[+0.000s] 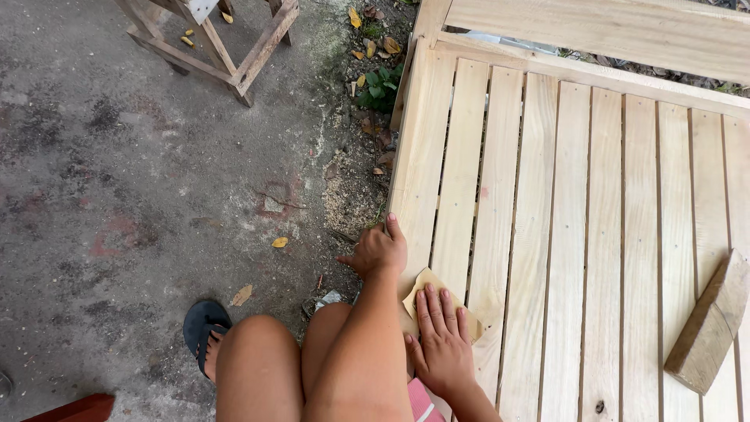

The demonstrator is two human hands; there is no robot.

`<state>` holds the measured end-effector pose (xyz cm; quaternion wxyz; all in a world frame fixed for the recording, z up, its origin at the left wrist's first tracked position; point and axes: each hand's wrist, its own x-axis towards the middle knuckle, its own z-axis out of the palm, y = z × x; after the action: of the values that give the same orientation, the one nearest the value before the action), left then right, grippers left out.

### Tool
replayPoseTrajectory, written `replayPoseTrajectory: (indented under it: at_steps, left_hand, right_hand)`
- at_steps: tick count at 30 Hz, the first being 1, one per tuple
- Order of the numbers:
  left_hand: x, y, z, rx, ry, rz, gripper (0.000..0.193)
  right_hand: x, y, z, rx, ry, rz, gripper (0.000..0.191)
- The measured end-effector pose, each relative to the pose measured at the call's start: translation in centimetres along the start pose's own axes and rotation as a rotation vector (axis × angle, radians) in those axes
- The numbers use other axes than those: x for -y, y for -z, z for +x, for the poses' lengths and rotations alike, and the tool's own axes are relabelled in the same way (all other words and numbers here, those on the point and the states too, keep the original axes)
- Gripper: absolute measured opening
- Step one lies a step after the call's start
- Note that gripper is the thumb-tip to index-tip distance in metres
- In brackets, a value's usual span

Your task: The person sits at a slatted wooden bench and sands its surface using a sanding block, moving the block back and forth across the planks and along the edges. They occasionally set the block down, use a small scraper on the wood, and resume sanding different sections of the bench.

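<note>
Bare arms, bare legs; black flip-flop (205,322) on foot.

— What carries the things here?

— A slatted panel of pale wood (570,234) lies flat. Its boards run side by side with thin gaps between them.

— What lies directly on it?

— A sheet of tan sandpaper (426,287) lies near its left edge. A darker wooden block (711,324) rests at the right side, tilted.

— And beside the panel?

— A grey concrete floor (133,195), with dry leaves (279,242), sawdust (344,199) and a black sandal (201,322) on it.
</note>
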<state>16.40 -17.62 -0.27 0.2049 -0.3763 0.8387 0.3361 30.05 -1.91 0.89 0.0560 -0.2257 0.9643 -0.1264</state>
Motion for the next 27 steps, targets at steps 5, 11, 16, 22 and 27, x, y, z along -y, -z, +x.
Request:
replayPoseTrajectory:
  at_steps: [5,11,16,22,27]
  left_hand:
    - [0.1,-0.4,0.2,-0.034,0.004,-0.008,0.072]
    - [0.2,-0.1,0.1,-0.01,0.001,0.013,0.071]
    - [0.1,0.1,0.1,0.002,0.013,0.042,0.072]
    - [0.1,0.1,0.4,-0.081,0.011,0.001,0.071]
    - [0.0,0.2,0.0,-0.071,0.012,0.059,0.07]
  right_hand:
    - [-3.1,-0.2,9.6,-0.048,-0.06,-0.063,0.079]
    - [-7.4,3.2,28.2,0.002,-0.23,0.0,0.078]
    - [-8.1,3.4,25.4,0.055,-0.206,0.044,0.077]
    - [-5.7,1.6,7.4,0.085,-0.129,-0.056,0.081]
    - [-4.2,1.2,2.8,0.073,-0.149,-0.049,0.081]
